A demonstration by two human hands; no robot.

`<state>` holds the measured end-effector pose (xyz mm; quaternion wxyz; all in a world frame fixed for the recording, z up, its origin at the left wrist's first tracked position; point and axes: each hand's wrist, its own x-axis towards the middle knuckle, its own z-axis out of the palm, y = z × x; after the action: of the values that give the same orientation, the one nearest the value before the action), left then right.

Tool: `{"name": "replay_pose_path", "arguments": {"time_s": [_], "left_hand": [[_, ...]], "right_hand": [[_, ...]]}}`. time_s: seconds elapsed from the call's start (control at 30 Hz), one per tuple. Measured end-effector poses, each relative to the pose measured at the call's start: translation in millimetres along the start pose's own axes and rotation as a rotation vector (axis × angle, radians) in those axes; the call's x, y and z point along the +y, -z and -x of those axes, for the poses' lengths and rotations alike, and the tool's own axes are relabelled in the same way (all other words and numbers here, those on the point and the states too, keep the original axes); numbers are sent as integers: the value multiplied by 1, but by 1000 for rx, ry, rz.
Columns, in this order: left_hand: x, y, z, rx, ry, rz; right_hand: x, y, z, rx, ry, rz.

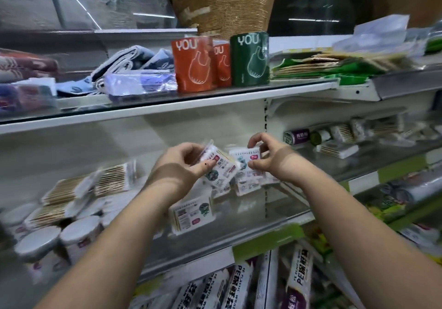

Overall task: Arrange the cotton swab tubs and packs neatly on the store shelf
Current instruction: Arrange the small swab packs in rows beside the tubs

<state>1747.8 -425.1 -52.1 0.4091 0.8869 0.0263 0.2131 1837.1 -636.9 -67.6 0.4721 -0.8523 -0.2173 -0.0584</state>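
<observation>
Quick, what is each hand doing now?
Left hand: pinches a cotton swab pack.
Right hand: holds another swab pack.

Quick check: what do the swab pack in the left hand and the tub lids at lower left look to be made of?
Swab pack: apparently clear glossy plastic film with a printed label; swab tips show through. Tub lids: likely plastic, smooth grey-white, slightly shiny; blur leaves it uncertain.

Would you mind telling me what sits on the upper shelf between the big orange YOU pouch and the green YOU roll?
A smaller orange YOU pouch stands between the big orange pouch and the green roll, in the head view.
</observation>
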Motion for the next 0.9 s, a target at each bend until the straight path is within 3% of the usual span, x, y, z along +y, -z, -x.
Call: {"name": "replay_pose_path", "arguments": {"time_s": [0.17,0.33,0.67,0.9], "left_hand": [[13,-43,-22,-94,-73,-365],[25,-85,-31,-27,-186,-682],[26,-140,-41,-27,-186,-844],[23,-161,-36,188,-221,-904]], "right_hand": [[27,31,-16,-17,0,438],[50,43,-26,-126,-9,598],[64,36,-36,-79,162,843],[65,37,-35,-91,222,898]]}}
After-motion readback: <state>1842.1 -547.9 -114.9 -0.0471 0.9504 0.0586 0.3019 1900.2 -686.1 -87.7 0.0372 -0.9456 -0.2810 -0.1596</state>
